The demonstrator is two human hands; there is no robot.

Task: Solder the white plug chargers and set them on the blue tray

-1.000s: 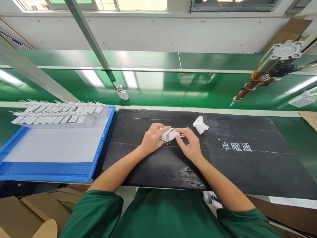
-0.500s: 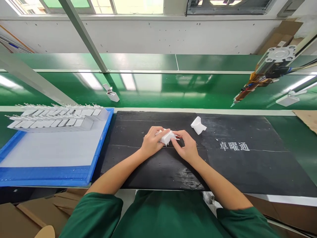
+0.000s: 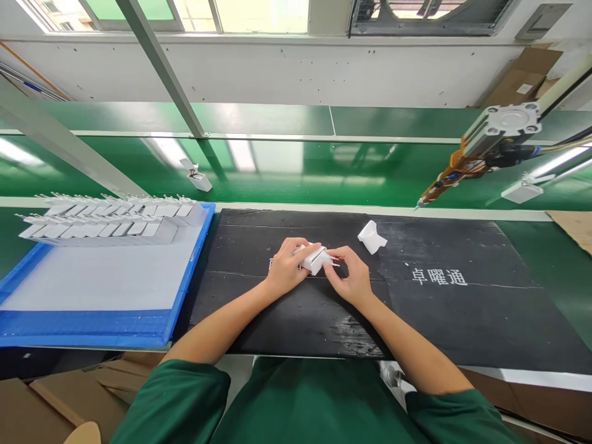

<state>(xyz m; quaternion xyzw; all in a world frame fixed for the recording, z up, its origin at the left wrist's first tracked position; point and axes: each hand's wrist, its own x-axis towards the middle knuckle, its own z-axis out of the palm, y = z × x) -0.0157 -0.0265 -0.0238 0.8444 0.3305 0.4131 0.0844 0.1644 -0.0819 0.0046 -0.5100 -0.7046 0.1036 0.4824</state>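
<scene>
Over the middle of the black mat (image 3: 296, 320), a small white box-shaped part (image 3: 314, 259) is held between both hands. My left hand (image 3: 288, 265) grips its left side, thumb along the top. The fingers of my right hand (image 3: 348, 274) pinch its right end, where thin white prongs stick out. A separate white piece with flared ends (image 3: 372, 237) lies on the mat, beyond my right hand and to its right.
At the left, a blue-edged tray (image 3: 185, 277) carries rows of similar white parts (image 3: 104, 230) with prongs. A pen-like tool on an arm (image 3: 444, 183) hangs at the upper right. Another white part (image 3: 200, 180) is on the green surface behind the mat.
The white part between my hands has turned a little, and more of its side and top shows. Both hands have barely moved. The whole view has shifted slightly.
</scene>
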